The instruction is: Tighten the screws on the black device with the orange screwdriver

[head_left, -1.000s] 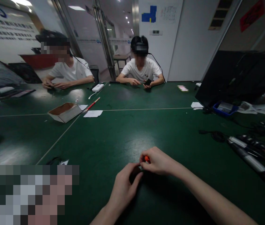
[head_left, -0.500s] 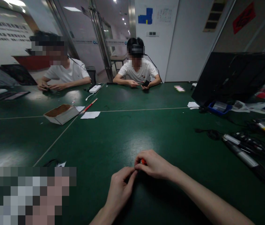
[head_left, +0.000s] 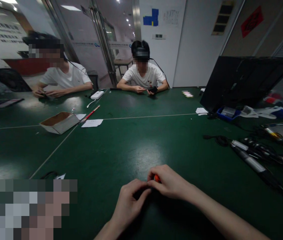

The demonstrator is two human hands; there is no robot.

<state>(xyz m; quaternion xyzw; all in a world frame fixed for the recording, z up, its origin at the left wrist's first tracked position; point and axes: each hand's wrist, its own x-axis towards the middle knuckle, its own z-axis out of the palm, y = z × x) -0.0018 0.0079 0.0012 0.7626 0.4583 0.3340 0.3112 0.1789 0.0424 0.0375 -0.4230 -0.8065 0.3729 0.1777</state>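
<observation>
Over the near part of the green table (head_left: 121, 150), my two hands meet at the fingertips. My right hand (head_left: 168, 181) is curled round a small orange-red object (head_left: 157, 178), of which only a bit shows between thumb and fingers; its kind is hidden. My left hand (head_left: 132, 196) comes in from the lower left, thumb and fingers pinched close to my right fingertips. Whatever lies between the left fingertips is too small and dark to make out.
An open cardboard box (head_left: 60, 123) and a white paper (head_left: 92, 123) lie ahead to the left. Black-and-silver tools with cables (head_left: 250, 160) lie to the right, before a large black panel (head_left: 246, 83). Two people (head_left: 143, 75) sit across the table, handling small items.
The view has swung slightly to the right. My hands stay together at the fingertips, with a slightly wider gap between left thumb and fingers. More of the orange-red object shows.
</observation>
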